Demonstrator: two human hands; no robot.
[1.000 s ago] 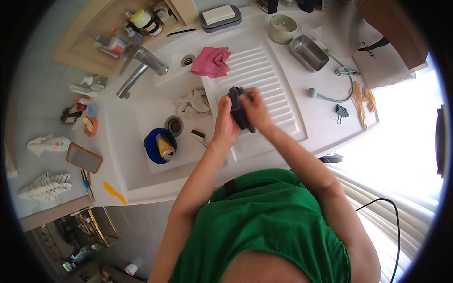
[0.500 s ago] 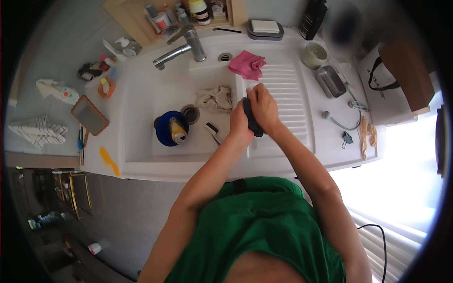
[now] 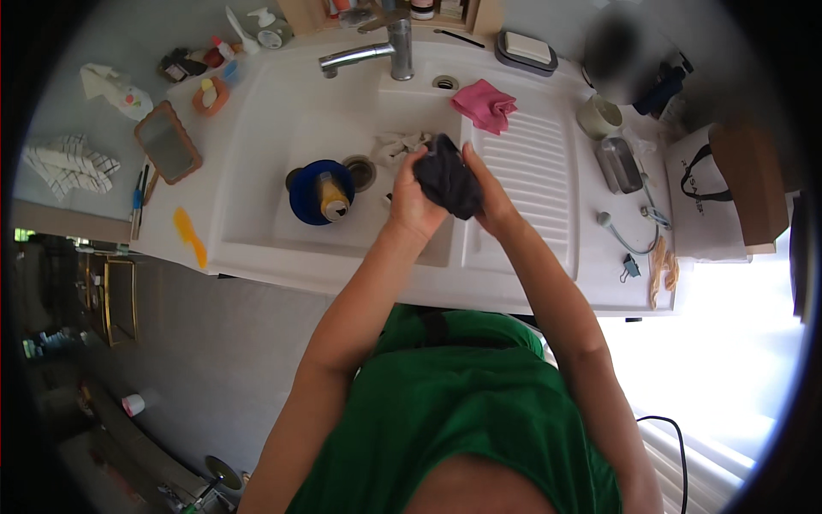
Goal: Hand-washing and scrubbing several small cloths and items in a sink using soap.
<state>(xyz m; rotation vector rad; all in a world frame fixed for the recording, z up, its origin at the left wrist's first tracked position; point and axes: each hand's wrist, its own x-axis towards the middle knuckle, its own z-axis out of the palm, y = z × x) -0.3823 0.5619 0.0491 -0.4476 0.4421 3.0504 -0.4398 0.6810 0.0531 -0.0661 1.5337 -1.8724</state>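
Note:
A bunched dark grey cloth (image 3: 449, 177) is held between my two hands, above the divider of the white sink (image 3: 257, 171) and its ribbed drainboard. My left hand (image 3: 414, 204) grips its left side, and my right hand (image 3: 491, 197) has the right side, thumb upward. Behind the left hand, a wet whitish cloth (image 3: 392, 147) lies in the basin, partly hidden. Left of that hand sits a blue bowl (image 3: 301, 206) with a yellow can (image 3: 330, 195) tilted inside it. My left wrist covers most of a brush. Beyond the hands, a pink cloth (image 3: 485, 106) rests crumpled on the drainboard's far end.
A chrome faucet (image 3: 400, 56) reaches over the basin. Along the right stand a metal tin (image 3: 618, 164), a green cup (image 3: 598, 117) and a paper bag (image 3: 747, 184). A mirror (image 3: 168, 144) and a yellow comb-like item (image 3: 190, 237) lie left. A soap dish (image 3: 524, 56) sits behind.
The dark cloth was squeezed tightly between both hands; now it is looser and more spread, with the hands farther apart. The view has shifted, and a dark bottle at the back has left it.

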